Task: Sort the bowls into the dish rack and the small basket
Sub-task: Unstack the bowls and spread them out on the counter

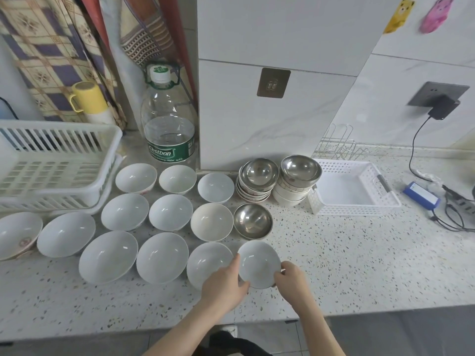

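Both hands gripped one small white ceramic bowl at the near edge of the speckled stone counter: left hand on its left rim, right hand on its right rim, fingers closed on it. Bowl sat tilted, just beside a row of white bowls. More white bowls spread in rows to the left. One steel bowl stood behind it; two stacks topped with steel bowls stood farther back. White slatted plastic dish rack at far left, holding no bowls. Small white perforated basket at right, beside the stacks, also without bowls.
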Available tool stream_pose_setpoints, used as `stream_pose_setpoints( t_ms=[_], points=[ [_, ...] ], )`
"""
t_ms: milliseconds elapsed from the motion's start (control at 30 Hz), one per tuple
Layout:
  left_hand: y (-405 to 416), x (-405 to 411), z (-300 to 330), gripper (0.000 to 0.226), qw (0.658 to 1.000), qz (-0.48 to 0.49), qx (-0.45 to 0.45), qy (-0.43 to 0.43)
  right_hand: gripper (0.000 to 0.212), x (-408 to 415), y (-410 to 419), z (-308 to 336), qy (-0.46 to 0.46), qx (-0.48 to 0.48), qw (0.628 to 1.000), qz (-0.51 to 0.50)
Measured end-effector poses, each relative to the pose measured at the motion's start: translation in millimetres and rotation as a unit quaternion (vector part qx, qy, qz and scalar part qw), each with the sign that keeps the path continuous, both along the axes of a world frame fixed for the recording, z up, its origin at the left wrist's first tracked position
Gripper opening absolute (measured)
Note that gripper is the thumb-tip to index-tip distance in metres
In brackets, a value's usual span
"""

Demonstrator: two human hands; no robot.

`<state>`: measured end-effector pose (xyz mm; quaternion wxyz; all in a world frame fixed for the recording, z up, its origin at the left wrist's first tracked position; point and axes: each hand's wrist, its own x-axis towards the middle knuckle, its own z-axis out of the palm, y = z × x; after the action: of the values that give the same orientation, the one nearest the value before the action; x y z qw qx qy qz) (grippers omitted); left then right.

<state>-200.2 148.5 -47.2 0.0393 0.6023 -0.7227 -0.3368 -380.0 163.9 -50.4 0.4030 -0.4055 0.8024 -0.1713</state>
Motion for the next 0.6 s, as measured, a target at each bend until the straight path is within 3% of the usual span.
stream_pose_setpoints(
  t_ms=[600],
  points=[
    [-3.6, 2.5, -3.0, 0.061, 0.999, 0.016, 0.01, 0.048, 0.022, -5.3, -0.1, -0.5, -0.046, 0.009, 0.999, 0.003]
  ],
)
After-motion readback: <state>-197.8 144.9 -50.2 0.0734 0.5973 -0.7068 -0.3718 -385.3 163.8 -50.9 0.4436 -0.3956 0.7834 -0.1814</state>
